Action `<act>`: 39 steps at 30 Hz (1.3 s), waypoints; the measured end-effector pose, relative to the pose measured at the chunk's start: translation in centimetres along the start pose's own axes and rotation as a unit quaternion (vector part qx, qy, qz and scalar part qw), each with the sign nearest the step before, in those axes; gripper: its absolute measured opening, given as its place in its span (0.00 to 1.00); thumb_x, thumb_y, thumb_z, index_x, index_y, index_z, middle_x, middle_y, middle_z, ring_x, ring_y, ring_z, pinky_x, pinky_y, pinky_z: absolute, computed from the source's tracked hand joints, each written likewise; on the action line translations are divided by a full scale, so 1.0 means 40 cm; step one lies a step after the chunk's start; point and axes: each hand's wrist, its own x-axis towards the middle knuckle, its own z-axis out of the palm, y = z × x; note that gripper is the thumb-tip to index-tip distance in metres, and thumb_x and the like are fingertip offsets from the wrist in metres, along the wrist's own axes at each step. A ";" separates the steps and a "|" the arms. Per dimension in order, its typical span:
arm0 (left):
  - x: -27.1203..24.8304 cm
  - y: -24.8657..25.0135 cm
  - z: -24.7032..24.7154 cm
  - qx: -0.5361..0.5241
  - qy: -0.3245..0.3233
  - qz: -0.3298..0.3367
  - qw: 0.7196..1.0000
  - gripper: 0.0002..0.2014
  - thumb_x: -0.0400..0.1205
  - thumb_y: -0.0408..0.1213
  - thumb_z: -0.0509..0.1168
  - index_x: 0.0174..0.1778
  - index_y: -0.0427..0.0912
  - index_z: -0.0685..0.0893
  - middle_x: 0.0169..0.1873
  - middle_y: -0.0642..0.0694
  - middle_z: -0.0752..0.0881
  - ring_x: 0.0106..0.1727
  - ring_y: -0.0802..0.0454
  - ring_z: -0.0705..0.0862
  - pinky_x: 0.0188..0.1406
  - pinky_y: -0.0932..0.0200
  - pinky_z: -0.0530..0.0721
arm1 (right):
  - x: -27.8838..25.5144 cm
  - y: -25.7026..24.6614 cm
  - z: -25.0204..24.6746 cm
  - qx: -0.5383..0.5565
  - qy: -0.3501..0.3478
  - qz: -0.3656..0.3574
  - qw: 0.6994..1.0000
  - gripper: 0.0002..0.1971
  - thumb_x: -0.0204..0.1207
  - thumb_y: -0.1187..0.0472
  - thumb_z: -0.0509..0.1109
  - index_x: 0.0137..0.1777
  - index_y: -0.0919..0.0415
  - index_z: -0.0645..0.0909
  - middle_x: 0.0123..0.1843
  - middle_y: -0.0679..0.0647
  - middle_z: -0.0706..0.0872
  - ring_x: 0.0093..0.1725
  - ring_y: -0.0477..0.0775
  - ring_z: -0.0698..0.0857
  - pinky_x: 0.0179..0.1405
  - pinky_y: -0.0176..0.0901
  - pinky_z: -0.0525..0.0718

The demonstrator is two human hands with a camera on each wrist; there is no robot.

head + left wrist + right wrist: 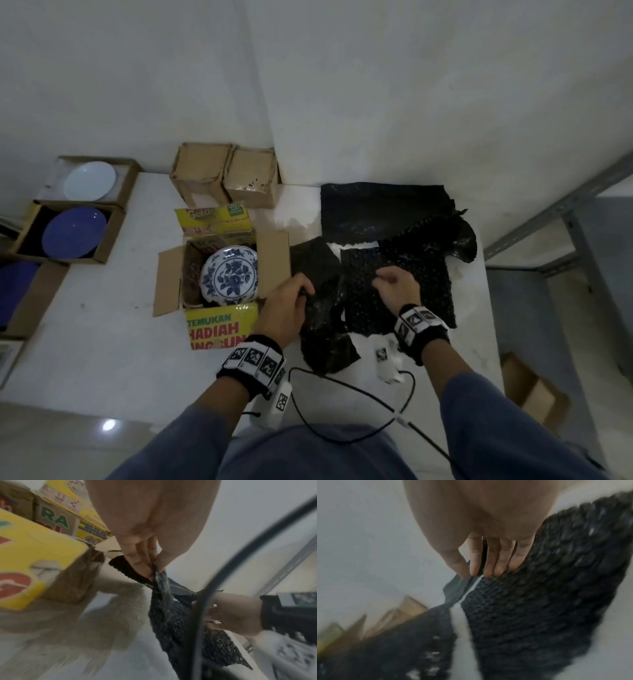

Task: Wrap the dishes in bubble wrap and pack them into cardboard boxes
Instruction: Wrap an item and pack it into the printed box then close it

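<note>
A blue-and-white floral plate lies unwrapped inside an open yellow-and-brown cardboard box on the white table. Just right of the box, my left hand pinches a crumpled sheet of black bubble wrap between thumb and fingers and holds it lifted. My right hand pinches the near edge of a second, flatter black bubble wrap sheet. The right hand also shows in the left wrist view, against the wrap.
A larger black bubble wrap sheet lies at the back. Two closed cardboard boxes stand behind the open one. At the left, boxes hold a white plate and a blue plate. A black cable crosses the near edge. A metal frame stands right.
</note>
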 end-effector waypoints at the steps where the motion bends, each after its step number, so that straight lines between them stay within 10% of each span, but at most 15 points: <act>1: 0.008 -0.004 0.012 0.024 -0.010 -0.004 1.000 0.18 0.79 0.20 0.60 0.55 0.48 0.81 0.49 0.47 0.84 0.50 0.51 0.83 0.57 0.49 0.83 | -0.001 0.028 -0.009 -0.122 -0.012 -0.028 0.992 0.20 0.68 0.53 0.77 0.61 0.48 0.84 0.63 0.54 0.81 0.66 0.59 0.79 0.69 0.52 0.76; 6: 0.031 0.002 0.061 0.149 -0.155 -0.117 0.970 0.26 0.83 0.36 0.61 0.78 0.38 0.70 0.68 0.33 0.76 0.69 0.35 0.76 0.70 0.46 0.77 | -0.060 0.144 0.002 -0.425 -0.127 -0.111 0.889 0.44 0.68 0.49 0.78 0.81 0.38 0.59 0.85 0.53 0.47 0.84 0.62 0.49 0.79 0.72 0.54; 12: 0.036 0.011 0.063 0.295 -0.260 -0.148 0.907 0.35 0.83 0.50 0.61 0.84 0.45 0.55 0.68 0.36 0.77 0.67 0.37 0.78 0.61 0.46 0.80 | -0.074 0.189 0.012 -0.302 -0.014 -0.166 0.938 0.13 0.75 0.63 0.72 0.59 0.56 0.88 0.76 0.60 0.75 0.74 0.66 0.74 0.68 0.63 0.77; 17: 0.051 0.023 0.054 0.341 -0.277 -0.100 0.893 0.31 0.84 0.51 0.60 0.83 0.48 0.61 0.69 0.39 0.78 0.68 0.39 0.79 0.60 0.46 0.82 | -0.053 0.088 -0.047 0.006 0.050 -0.069 0.996 0.07 0.82 0.63 0.68 0.49 0.66 0.86 0.46 0.57 0.85 0.49 0.58 0.83 0.44 0.35 0.76; 24: 0.073 0.068 0.059 0.012 -0.139 -0.051 0.989 0.47 0.79 0.55 0.68 0.85 0.61 0.41 0.66 0.42 0.82 0.61 0.44 0.84 0.59 0.41 0.85 | -0.090 -0.060 -0.114 0.340 0.005 -0.009 0.940 0.16 0.82 0.58 0.64 0.67 0.58 0.83 0.66 0.53 0.85 0.67 0.54 0.82 0.73 0.51 0.76; 27: 0.098 0.121 0.035 -0.178 -0.058 0.000 0.982 0.57 0.72 0.54 0.76 0.83 0.64 0.37 0.82 0.48 0.63 0.81 0.52 0.66 0.79 0.44 0.69 | -0.114 -0.104 -0.145 0.426 -0.004 0.018 0.904 0.12 0.85 0.60 0.63 0.65 0.51 0.80 0.62 0.47 0.83 0.64 0.49 0.81 0.70 0.47 0.77; 30: 0.124 0.173 -0.020 -0.240 -0.036 -0.017 0.970 0.63 0.69 0.46 0.82 0.84 0.59 0.35 0.80 0.53 0.60 0.79 0.62 0.59 0.80 0.57 0.60 | -0.123 -0.138 -0.162 0.482 0.007 -0.003 0.876 0.15 0.85 0.59 0.63 0.70 0.55 0.80 0.63 0.50 0.85 0.64 0.50 0.82 0.67 0.45 0.79; 34: 0.162 0.174 -0.099 -0.303 -0.104 -0.055 0.946 0.38 0.71 0.40 0.81 0.76 0.46 0.72 0.61 0.51 0.86 0.63 0.55 0.84 0.68 0.54 0.80 | -0.116 -0.156 -0.172 0.515 0.027 -0.009 0.857 0.33 0.73 0.48 0.73 0.78 0.58 0.74 0.73 0.56 0.81 0.73 0.58 0.79 0.75 0.59 0.74; 36: 0.163 0.169 -0.132 -0.301 -0.090 -0.039 0.949 0.14 0.77 0.35 0.76 0.57 0.43 0.86 0.50 0.53 0.90 0.51 0.63 0.88 0.58 0.62 0.85 | -0.120 -0.166 -0.177 0.497 0.049 -0.029 0.866 0.26 0.75 0.51 0.70 0.70 0.64 0.78 0.69 0.57 0.83 0.68 0.57 0.81 0.72 0.54 0.76; 39: 0.153 0.143 -0.172 -0.273 -0.035 -0.010 0.961 0.07 0.81 0.38 0.71 0.54 0.43 0.87 0.48 0.54 0.89 0.46 0.68 0.87 0.48 0.70 0.82 | -0.143 -0.186 -0.177 0.419 0.055 -0.090 0.902 0.06 0.75 0.61 0.68 0.49 0.64 0.79 0.48 0.57 0.82 0.50 0.57 0.80 0.48 0.51 0.79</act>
